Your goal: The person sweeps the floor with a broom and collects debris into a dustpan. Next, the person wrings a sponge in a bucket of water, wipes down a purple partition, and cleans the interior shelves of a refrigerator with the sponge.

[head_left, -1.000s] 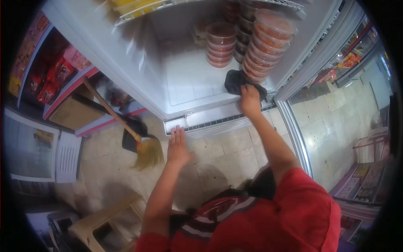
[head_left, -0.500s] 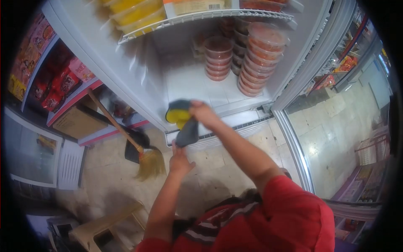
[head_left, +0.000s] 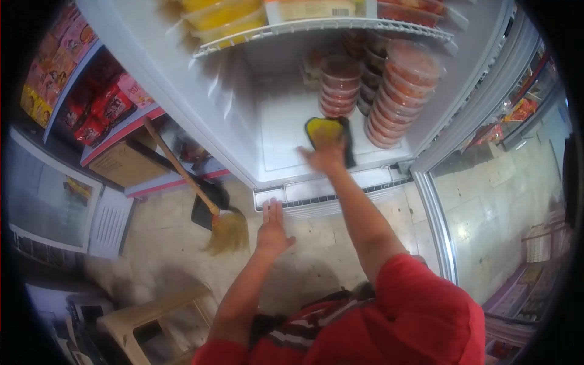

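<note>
My right hand (head_left: pixel 328 156) reaches into the white refrigerator (head_left: pixel 277 146), blurred by motion. Its thumb sticks out to the left and its fingers lie flat on a yellow and dark grey cloth (head_left: pixel 322 128). The cloth lies on the refrigerator's floor, close in front of a short stack of round clear tubs (head_left: pixel 339 88). To the right rises a taller stack of tubs with reddish contents (head_left: pixel 398 100). My left hand (head_left: pixel 273 232) is open and holds nothing, its straight fingertips at the refrigerator's lower front edge (head_left: pixel 304 193).
Overhead, a white wire shelf (head_left: pixel 328 25) carries yellow and red packed tubs. A broom (head_left: pixel 228 228) and a black dustpan (head_left: pixel 204 213) are on the left, by shelves of snack packets (head_left: pixel 112 103). A glass door (head_left: pixel 438 225) stands on the right. Lower left is a tan stool-like frame (head_left: pixel 164 322).
My right hand has carried the cloth rightward and deeper into the refrigerator, onto its floor. My left hand has come off the cloth and is at the front edge. The view has shifted slightly.
</note>
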